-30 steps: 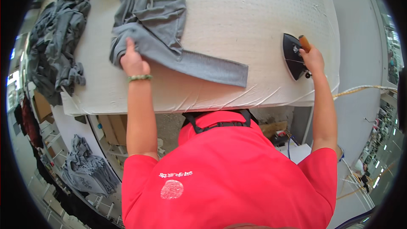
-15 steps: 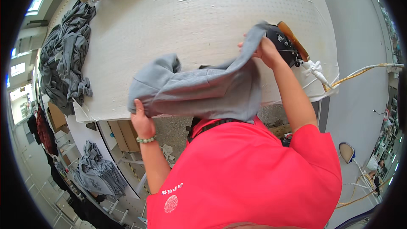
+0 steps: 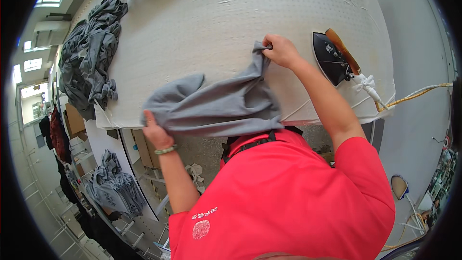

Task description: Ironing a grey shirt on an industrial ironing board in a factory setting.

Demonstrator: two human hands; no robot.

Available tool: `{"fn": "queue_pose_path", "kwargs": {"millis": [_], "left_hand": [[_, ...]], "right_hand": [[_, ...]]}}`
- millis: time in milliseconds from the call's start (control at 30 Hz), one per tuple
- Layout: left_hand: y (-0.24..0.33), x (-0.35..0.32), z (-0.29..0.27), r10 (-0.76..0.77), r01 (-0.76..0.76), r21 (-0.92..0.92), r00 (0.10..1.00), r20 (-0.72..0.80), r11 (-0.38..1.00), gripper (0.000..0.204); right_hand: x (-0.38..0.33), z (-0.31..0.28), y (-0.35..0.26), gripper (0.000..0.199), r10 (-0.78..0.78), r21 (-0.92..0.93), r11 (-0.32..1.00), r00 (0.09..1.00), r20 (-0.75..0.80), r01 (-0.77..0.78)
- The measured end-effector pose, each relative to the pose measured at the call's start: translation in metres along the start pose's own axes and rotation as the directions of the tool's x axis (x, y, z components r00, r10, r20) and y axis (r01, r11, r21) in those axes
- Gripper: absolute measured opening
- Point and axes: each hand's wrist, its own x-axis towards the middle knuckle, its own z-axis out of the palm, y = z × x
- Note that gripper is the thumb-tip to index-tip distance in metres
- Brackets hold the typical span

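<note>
Both of my hands are on one grey knit garment (image 3: 216, 108), which hangs stretched between them over the front edge of the white padded pressing table (image 3: 202, 24). My left hand (image 3: 155, 132) is closed on the lower left corner, down below the table's edge, and my right hand (image 3: 281, 50) pinches a bunched corner up on the table top, fingers folded tight around the cloth. The fabric looks soft and light, with no stiffness at all: it sags and folds in the middle where nothing supports it, so I judge it will slide and crumple unless I grip it at corners or seams and keep it taut. A hold in the middle would only gather it into a lump. Just right of my right hand lies a dark iron (image 3: 333, 58) with a brown handle, its cord trailing off the table. At the far left end sits a heap of more grey garments (image 3: 91, 55).
</note>
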Motion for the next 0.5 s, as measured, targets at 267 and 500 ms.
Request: {"fn": "queue_pose_path", "kwargs": {"millis": [267,500], "left_hand": [[0.253,0.157,-0.092,0.46,-0.449,0.348,0.886,0.056,0.823,0.054],[0.109,0.29,-0.023,0.144,-0.391,0.718,0.913,0.382,0.575,0.041]], "right_hand": [[-0.091,-0.005,-0.152,0.016,0.067,0.835,0.549,0.998,-0.014,-0.025],[-0.153,0.036,-0.148,0.02,0.389,0.767,0.642,0.852,-0.349,0.021]]}}
